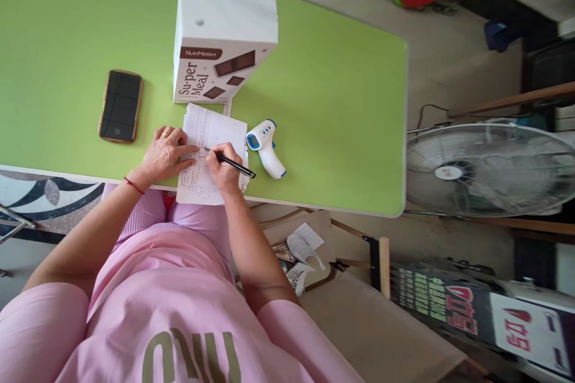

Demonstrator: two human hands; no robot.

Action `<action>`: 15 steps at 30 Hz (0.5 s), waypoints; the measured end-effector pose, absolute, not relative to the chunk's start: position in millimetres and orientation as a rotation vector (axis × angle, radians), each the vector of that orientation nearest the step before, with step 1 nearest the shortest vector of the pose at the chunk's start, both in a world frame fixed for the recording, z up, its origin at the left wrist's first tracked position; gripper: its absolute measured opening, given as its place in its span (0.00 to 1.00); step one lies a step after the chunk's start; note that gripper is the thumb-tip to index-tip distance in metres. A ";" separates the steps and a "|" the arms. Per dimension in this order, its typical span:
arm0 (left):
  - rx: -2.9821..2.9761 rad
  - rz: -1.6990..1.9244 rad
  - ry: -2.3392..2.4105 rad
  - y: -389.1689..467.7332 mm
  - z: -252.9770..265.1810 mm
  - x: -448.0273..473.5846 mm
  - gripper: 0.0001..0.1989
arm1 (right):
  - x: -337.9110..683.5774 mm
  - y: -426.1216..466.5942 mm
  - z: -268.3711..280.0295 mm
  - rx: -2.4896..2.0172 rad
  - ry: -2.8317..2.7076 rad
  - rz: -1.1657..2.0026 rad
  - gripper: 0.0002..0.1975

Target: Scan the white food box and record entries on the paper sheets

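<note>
A notebook (211,131) lies at the near edge of the green table, its page covered in rows of handwriting. My right hand (223,170) grips a black pen (236,164), the tip touching or just above the page. On the page's left side rests my left hand (168,152), fingers stretched out and apart, a ring on one of them. Just right of the notebook is a white and blue infrared thermometer (266,148). A phone (120,106) with a dark screen lies to the left of my left hand.
A white NutriMotion box (227,18) stands behind the notebook on the green table (332,119). A floor fan (485,170) is beyond the table's right edge. Below right, a beige folding chair (354,323) has papers (305,248) near it.
</note>
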State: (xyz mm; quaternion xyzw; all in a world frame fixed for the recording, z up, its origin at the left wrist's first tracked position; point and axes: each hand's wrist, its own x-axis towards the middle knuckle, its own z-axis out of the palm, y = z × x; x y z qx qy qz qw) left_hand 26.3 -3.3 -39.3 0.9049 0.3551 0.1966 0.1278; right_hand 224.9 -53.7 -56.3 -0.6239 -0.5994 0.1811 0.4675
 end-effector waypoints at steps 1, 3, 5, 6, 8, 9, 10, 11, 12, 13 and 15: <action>2.631 0.572 1.031 -3.2 -39.4 26.2 0.18 | 224.6 -53.7 -56.3 -1.536 -1.471 0.433 0.09; 2.622 0.572 1.027 -3.0 -39.9 26.1 0.18 | 224.3 -53.9 -56.1 -1.543 -1.474 0.422 0.09; 2.615 0.571 1.030 -3.1 -40.3 26.1 0.18 | 224.2 -54.3 -55.5 -1.540 -1.475 0.435 0.09; 2.615 0.570 1.033 -3.1 -40.4 26.1 0.18 | 224.2 -54.6 -55.1 -1.534 -1.469 0.446 0.09; 2.621 0.569 1.037 -3.3 -40.5 26.2 0.17 | 224.0 -55.2 -54.1 -1.526 -1.435 0.459 0.09; 2.623 0.568 1.040 -3.4 -40.5 26.2 0.17 | 223.9 -55.4 -53.6 -1.530 -1.411 0.457 0.10; 2.624 0.568 1.043 -3.5 -40.5 26.2 0.17 | 223.7 -55.5 -53.2 -1.541 -1.387 0.450 0.10; 2.622 0.568 1.046 -3.5 -40.4 26.3 0.17 | 223.5 -55.6 -52.9 -1.555 -1.368 0.442 0.10; 2.618 0.569 1.048 -3.6 -40.2 26.3 0.16 | 223.2 -55.5 -52.7 -1.569 -1.357 0.437 0.10; 2.612 0.568 1.050 -3.5 -40.0 26.3 0.16 | 223.0 -55.4 -52.6 -1.580 -1.352 0.436 0.10; 2.593 0.569 1.048 -3.5 -39.3 26.4 0.17 | 222.6 -55.0 -52.6 -1.592 -1.356 0.436 0.11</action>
